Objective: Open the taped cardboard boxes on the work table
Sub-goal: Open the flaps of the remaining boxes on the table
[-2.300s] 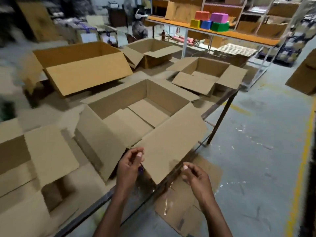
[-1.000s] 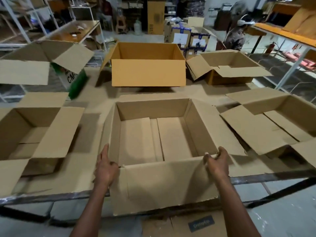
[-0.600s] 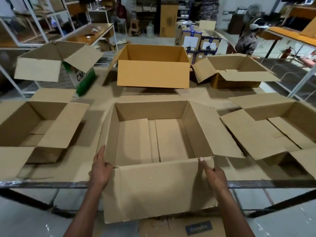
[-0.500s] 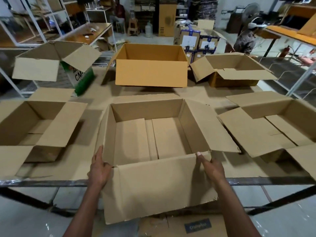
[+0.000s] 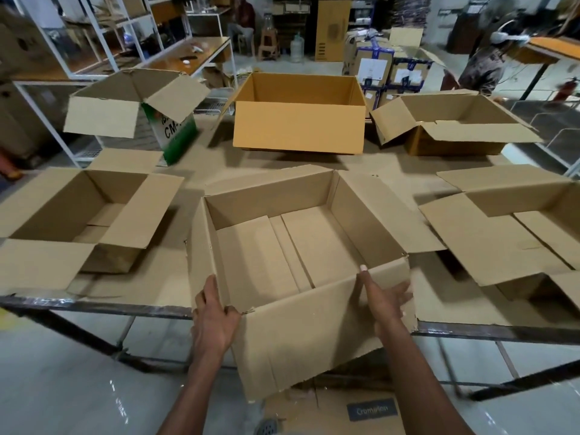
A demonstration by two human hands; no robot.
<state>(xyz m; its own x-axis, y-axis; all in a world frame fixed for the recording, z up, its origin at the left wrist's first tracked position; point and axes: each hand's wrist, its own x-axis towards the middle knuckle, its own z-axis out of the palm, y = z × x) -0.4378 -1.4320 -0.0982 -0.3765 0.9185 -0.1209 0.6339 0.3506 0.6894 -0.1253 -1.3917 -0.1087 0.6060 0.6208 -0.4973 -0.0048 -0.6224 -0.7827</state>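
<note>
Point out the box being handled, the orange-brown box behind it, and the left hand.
Centre box [image 5: 314,328], head view: near flap hanging over the table edge.
Orange-brown box [image 5: 298,127], head view: front wall.
Left hand [image 5: 213,318], head view: back of the hand.

Two bare forearms enter from bottom edge, no sleeves in view, no watch or band at either wrist. Left hand [image 5: 214,318]: no glove, no ring to be seen on side that shows. Right hand [image 5: 387,298]: likewise ungloved; one fingertip [image 5: 363,268] shows pale, fairly long nail (polish or natural, cannot tell). Forearms slim, both cut off by frame below elbow. Nothing else of person's own body or clothing visible from head camera.
</note>
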